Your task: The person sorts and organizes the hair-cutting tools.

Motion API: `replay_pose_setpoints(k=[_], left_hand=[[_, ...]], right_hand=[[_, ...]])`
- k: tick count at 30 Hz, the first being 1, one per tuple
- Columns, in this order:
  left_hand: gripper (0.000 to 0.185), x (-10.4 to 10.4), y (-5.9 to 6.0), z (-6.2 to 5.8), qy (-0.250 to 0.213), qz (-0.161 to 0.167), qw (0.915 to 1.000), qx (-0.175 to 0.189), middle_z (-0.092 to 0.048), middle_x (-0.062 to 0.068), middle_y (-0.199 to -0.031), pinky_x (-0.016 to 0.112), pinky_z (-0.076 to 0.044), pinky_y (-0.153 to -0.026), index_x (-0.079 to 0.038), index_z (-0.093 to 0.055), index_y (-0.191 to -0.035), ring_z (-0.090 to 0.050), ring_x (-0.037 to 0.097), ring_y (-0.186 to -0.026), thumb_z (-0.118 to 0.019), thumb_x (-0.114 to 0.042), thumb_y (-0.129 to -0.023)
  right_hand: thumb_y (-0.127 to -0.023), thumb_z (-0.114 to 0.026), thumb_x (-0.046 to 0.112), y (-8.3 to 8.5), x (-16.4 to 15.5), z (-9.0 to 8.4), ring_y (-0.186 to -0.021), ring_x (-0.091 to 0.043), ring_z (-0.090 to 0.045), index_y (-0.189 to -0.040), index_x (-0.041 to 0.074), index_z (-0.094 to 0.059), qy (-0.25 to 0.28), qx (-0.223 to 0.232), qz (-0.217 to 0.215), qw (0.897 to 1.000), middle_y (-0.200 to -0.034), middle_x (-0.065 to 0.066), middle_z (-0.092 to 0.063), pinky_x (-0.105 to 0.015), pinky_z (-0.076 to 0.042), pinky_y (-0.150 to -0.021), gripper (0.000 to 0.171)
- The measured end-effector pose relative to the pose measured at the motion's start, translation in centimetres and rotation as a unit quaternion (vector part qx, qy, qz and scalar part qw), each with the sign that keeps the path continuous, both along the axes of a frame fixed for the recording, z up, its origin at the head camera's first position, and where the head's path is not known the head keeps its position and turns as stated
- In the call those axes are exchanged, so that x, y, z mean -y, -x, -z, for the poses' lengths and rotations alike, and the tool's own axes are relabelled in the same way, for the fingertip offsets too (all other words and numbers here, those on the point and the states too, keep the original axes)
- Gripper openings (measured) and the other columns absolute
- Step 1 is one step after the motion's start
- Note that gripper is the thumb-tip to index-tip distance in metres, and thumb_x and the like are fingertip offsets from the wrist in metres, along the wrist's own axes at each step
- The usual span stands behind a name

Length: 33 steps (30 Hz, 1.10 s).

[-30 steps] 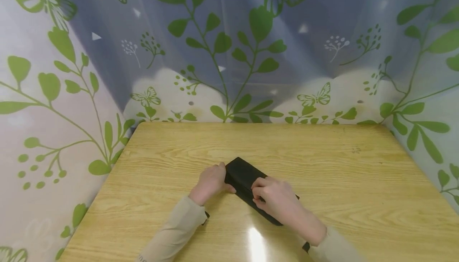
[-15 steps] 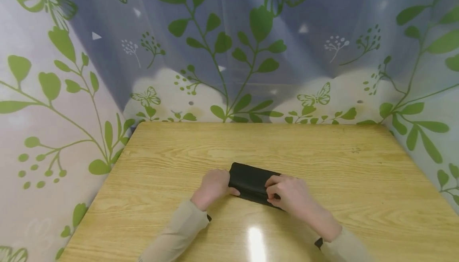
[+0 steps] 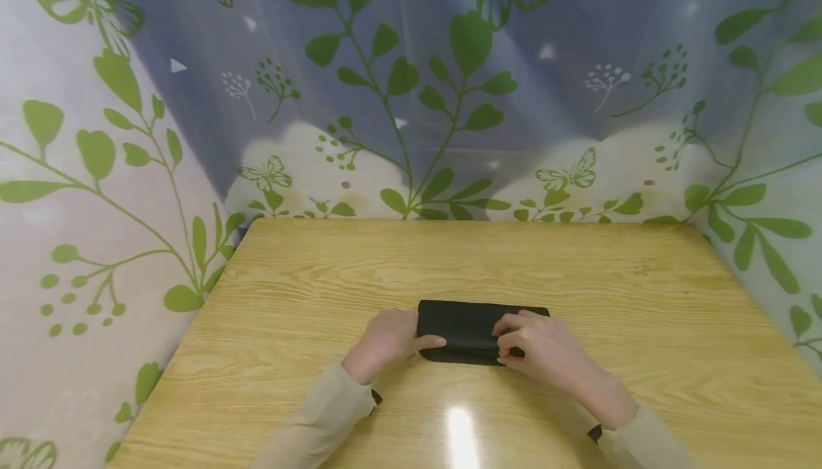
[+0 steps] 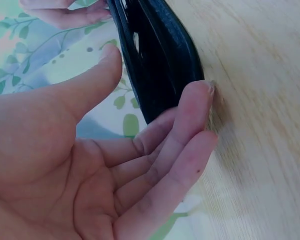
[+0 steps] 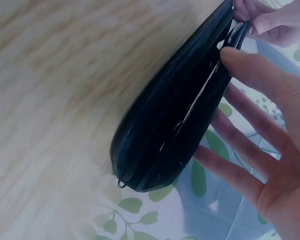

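A long black wallet lies on the table, level with the front edge, its opening gaping towards me. In the left wrist view and the right wrist view its dark inside shows, with glossy glints too unclear to name. My left hand holds its left end, fingers curved about the end and thumb reaching along the front. At the right part, my right hand pinches the upper edge of the opening, thumb at the lip and fingers behind, as the right wrist view shows. A small metal ring sits at the wallet's right end.
The wooden table spreads out on all sides of the wallet. A curtain with leaf and butterfly prints hangs behind the table and at both sides. Light glares on the tabletop near the front.
The wallet has turned from a slant to lying almost straight across, its right end swinging away from me. My right hand has moved right with it; the left has come slightly right.
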<state>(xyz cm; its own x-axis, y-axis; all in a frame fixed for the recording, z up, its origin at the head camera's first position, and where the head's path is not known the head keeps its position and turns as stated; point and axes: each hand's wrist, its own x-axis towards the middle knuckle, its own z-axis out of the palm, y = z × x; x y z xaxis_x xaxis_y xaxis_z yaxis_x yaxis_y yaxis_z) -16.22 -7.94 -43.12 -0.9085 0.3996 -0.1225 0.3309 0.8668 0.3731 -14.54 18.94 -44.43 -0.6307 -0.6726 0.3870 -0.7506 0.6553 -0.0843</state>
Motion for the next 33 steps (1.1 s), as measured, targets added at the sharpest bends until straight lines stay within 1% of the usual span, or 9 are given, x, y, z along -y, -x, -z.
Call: replay_pose_setpoints(k=[10,15,17,18,21,23,26,30,33], left_hand=[[0.054,0.1,-0.1,0.1,-0.022,0.007,0.9997,0.006,-0.041,-0.008,-0.04,0.02,-0.028,-0.042,-0.004,-0.064,-0.052,-0.035,0.006,-0.04,-0.076,-0.041,-0.09],[0.059,-0.1,0.1,-0.1,0.014,0.011,0.9997,-0.015,-0.033,-0.009,-0.042,0.02,-0.024,-0.041,-0.011,-0.051,-0.047,-0.03,0.006,-0.042,-0.076,-0.044,-0.089],[0.056,-0.2,0.2,-0.3,0.035,0.002,0.9989,-0.031,-0.035,-0.007,-0.048,0.02,-0.024,-0.041,-0.012,-0.048,-0.053,-0.03,0.006,-0.044,-0.076,-0.045,-0.088],[0.052,-0.3,0.3,-0.4,0.043,-0.006,0.9982,-0.041,-0.044,-0.004,-0.054,0.02,-0.026,-0.041,-0.009,-0.054,-0.06,-0.031,0.007,-0.046,-0.076,-0.046,-0.088],[0.043,-0.7,0.7,-0.7,0.037,-0.026,0.9965,-0.07,-0.057,0.005,-0.073,0.024,-0.038,-0.044,-0.004,-0.063,-0.083,-0.042,0.012,-0.051,-0.078,-0.044,-0.087],[0.045,-0.9,0.9,-0.8,0.016,-0.017,0.996,-0.086,-0.062,0.01,-0.09,0.029,-0.048,-0.051,-0.003,-0.066,-0.103,-0.051,0.016,-0.06,-0.08,-0.042,-0.086],[0.054,-1.3,1.4,-0.7,-0.01,0.036,0.9962,-0.079,-0.063,0.014,-0.11,0.038,-0.057,-0.078,-0.004,-0.065,-0.121,-0.063,0.026,-0.088,-0.081,-0.041,-0.085],[0.076,-2.1,1.6,0.1,-0.001,0.1,0.9937,-0.05,-0.05,0.017,-0.146,0.046,-0.044,-0.109,-0.007,-0.053,-0.143,-0.049,0.036,-0.132,-0.081,-0.044,-0.084],[0.085,-2.7,1.6,0.8,0.01,0.119,0.9923,-0.034,-0.042,0.016,-0.155,0.048,-0.039,-0.113,-0.01,-0.046,-0.151,-0.041,0.035,-0.142,-0.082,-0.045,-0.082]], right_hand=[[-0.072,-0.091,0.022,-0.2,-0.8,0.4,-0.081,-0.012,-0.067,-0.073,0.025,-0.073,-0.004,0.033,-0.012,0.999,-0.102,0.004,-0.072,-0.019,-0.051,-0.057,0.018],[-0.079,-0.087,0.021,-0.1,-1.2,0.3,-0.086,-0.013,-0.07,-0.082,0.024,-0.076,0.015,0.073,-0.003,0.997,-0.104,0.004,-0.073,-0.024,-0.056,-0.065,0.011],[-0.083,-0.083,0.022,0.0,-1.8,0.1,-0.083,-0.011,-0.07,-0.088,0.024,-0.078,0.027,0.081,0.019,0.996,-0.101,0.006,-0.073,-0.023,-0.055,-0.063,0.008],[-0.085,-0.082,0.022,0.0,-2.1,0.0,-0.079,-0.01,-0.069,-0.09,0.024,-0.078,0.034,0.078,0.039,0.996,-0.099,0.006,-0.073,-0.022,-0.053,-0.059,0.006],[-0.088,-0.079,0.02,0.4,-3.7,-0.4,-0.067,-0.011,-0.065,-0.095,0.02,-0.078,0.046,0.049,0.127,0.99,-0.093,0.003,-0.074,-0.022,-0.045,-0.049,0.007],[-0.089,-0.078,0.016,0.8,-4.9,-0.7,-0.06,-0.012,-0.061,-0.098,0.015,-0.077,0.045,0.044,0.188,0.98,-0.092,-0.003,-0.074,-0.024,-0.04,-0.046,0.009],[-0.089,-0.078,0.011,1.3,-6.4,-0.7,-0.057,-0.015,-0.058,-0.1,0.009,-0.077,0.03,0.07,0.245,0.966,-0.097,-0.012,-0.074,-0.028,-0.04,-0.045,0.012],[-0.086,-0.079,0.008,2.0,-7.3,-0.3,-0.072,-0.027,-0.068,-0.105,0.007,-0.078,0.007,0.134,0.25,0.959,-0.106,-0.017,-0.074,-0.038,-0.053,-0.055,0.019],[-0.085,-0.08,0.008,2.6,-7.3,0.1,-0.087,-0.034,-0.071,-0.106,0.006,-0.078,-0.002,0.164,0.236,0.958,-0.108,-0.016,-0.074,-0.046,-0.058,-0.068,0.021]])
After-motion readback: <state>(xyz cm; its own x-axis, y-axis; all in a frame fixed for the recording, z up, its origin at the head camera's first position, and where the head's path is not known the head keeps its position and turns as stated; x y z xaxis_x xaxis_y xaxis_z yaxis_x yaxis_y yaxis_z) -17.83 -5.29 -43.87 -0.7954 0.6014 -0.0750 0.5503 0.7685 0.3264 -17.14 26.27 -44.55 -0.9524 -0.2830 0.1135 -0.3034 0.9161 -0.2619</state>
